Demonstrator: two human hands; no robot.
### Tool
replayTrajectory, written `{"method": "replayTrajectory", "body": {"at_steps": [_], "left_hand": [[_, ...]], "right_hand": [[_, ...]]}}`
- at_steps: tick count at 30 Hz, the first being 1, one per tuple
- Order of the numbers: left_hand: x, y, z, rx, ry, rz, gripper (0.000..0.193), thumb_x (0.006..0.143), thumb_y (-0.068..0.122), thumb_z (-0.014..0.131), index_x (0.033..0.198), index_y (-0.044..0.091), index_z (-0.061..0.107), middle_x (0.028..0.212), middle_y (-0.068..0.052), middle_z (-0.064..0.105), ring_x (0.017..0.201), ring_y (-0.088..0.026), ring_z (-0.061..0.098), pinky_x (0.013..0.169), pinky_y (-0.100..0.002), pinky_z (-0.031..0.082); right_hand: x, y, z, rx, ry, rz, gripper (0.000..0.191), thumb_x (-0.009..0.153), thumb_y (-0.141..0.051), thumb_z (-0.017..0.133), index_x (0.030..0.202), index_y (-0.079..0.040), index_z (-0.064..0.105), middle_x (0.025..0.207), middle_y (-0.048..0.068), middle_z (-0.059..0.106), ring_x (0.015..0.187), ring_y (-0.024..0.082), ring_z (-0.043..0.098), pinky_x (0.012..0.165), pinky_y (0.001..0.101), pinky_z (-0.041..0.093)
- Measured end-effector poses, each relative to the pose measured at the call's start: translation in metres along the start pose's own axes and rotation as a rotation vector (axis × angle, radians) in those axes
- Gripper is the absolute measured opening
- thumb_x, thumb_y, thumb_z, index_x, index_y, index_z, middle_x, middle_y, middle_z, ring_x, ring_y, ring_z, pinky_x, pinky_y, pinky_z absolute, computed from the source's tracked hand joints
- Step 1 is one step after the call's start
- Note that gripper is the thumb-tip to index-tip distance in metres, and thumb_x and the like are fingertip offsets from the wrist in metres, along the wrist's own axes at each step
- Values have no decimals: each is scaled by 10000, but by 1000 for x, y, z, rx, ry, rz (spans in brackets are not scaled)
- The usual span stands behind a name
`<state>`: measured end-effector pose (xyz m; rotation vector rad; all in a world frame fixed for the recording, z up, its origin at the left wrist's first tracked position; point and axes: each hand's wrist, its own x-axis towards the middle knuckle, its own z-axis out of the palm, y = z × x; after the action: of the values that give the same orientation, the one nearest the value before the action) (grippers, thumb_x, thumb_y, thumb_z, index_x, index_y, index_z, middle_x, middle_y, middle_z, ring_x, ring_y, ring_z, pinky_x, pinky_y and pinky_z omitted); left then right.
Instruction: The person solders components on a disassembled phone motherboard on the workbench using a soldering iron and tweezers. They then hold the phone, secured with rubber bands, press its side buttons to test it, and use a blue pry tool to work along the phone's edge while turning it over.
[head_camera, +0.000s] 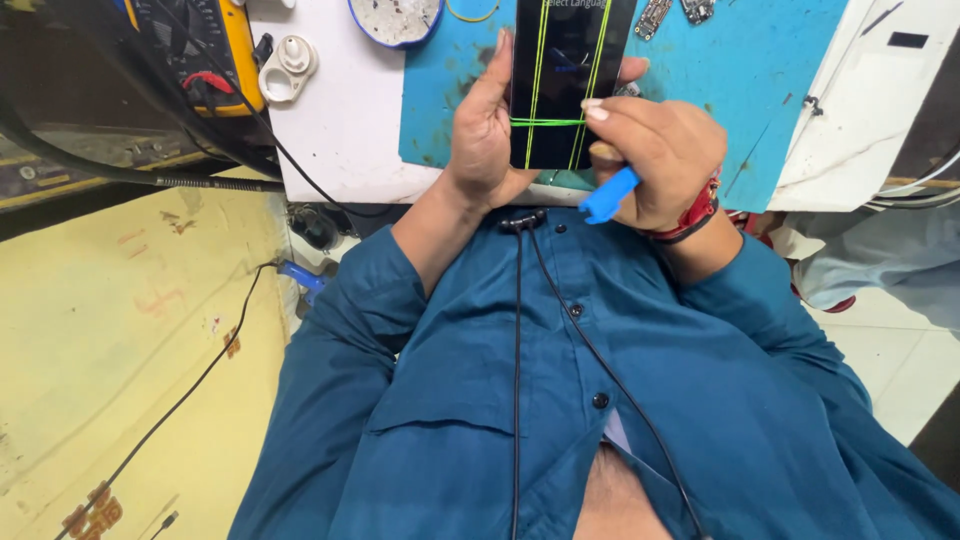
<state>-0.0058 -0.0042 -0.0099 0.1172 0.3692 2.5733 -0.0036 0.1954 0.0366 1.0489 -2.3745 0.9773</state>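
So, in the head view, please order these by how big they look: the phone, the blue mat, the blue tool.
1. blue mat
2. phone
3. blue tool
The phone is raised nearer the camera, yet the mat looks clearly bigger.

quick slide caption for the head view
Left hand steadies a rubber-banded phone over a blue mat; right hand holds a blue tool.

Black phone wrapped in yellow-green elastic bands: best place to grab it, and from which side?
Grip the black phone wrapped in yellow-green elastic bands across its long edges, at mid to lower body, probably coming from its left side as the left hand does. It is a slim slab, screen up, above the blue work mat. The right hand with the blue plastic tool crowds its right edge.
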Motion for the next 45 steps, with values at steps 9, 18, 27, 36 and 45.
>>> {"method": "replayTrajectory", "body": {"at_steps": [9,18,27,36,45], "left_hand": [[-1,-2,0,49,-35,41,683,1204,540,159,1537,29,467,1475,-239,587,1329,-305,636,1155,-425,550],[0,-2,4,-8,-43,12,679,1197,535,154,1543,32,451,1488,-238,567,1340,-316,628,1155,-431,548],[0,-2,5,-20,-42,5,683,1196,536,153,1540,31,456,1486,-237,569,1348,-314,619,1161,-426,546],[-4,-4,0,-83,34,14,606,1226,477,224,1509,7,481,1452,-203,597,1355,-276,609,1211,-400,494],[-5,-8,-8,-29,103,39,535,1221,444,271,1462,36,520,1388,-134,639,1295,-216,638,1152,-367,526]], "right_hand": [[12,-5,-1,10,-49,-45,189,1002,-90,754,1175,-20,723,1282,161,733,731,230,677,638,346,504],[17,-9,-5,-31,-46,-52,184,999,-149,771,1127,-17,757,1260,172,739,698,231,664,616,343,491],[17,-10,-7,-49,-54,-42,168,1001,-153,784,1109,-27,769,1259,160,743,662,220,635,602,339,474],[16,-10,-4,-82,-17,0,186,1012,-166,779,1121,-15,766,1285,187,728,640,221,625,590,341,474],[19,-9,-7,-104,-49,14,220,1053,-158,778,1211,-10,740,1361,213,693,730,239,677,633,336,504]]}}
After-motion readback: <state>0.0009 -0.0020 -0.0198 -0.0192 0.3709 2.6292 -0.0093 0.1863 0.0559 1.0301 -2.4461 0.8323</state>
